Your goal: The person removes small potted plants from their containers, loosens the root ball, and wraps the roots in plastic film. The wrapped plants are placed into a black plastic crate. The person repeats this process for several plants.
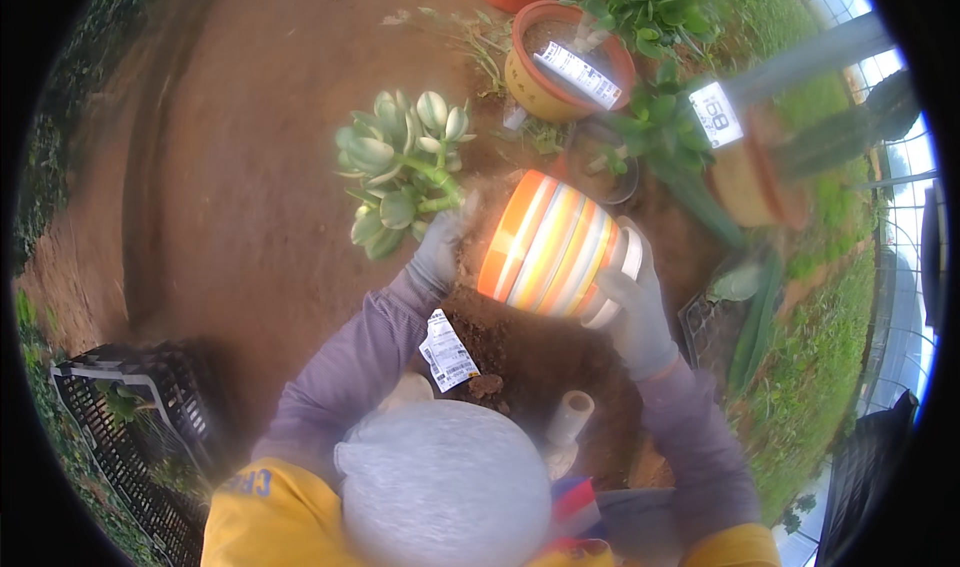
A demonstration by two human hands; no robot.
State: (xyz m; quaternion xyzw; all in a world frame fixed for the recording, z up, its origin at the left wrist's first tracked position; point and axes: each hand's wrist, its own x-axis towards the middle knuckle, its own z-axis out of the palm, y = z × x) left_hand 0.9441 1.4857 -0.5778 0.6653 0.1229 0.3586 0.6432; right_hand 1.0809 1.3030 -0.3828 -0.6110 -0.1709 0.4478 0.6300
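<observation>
A jade-like succulent [385, 157] with thick pale-green leaves lies over to the left, its stem and soil pointing right. Around the base of its stem my gloved left hand [436, 254] is closed; the fingertips are partly hidden by soil and blur. My gloved right hand [640, 312] grips the white foot of a pot [548, 247] glazed in orange, yellow and white stripes. The pot is tipped on its side, its mouth toward the plant's soil-covered base [482, 217]. Whether roots are still inside it I cannot tell.
Loose dark soil and a printed label [450, 352] lie below the pot, beside a pale tube [571, 417]. A terracotta-rimmed pot [520, 62] and potted cacti [760, 182] stand at the far right. A black crate [130, 367] is at lower left. A rounded grey-white shape [445, 482] covers the bottom middle.
</observation>
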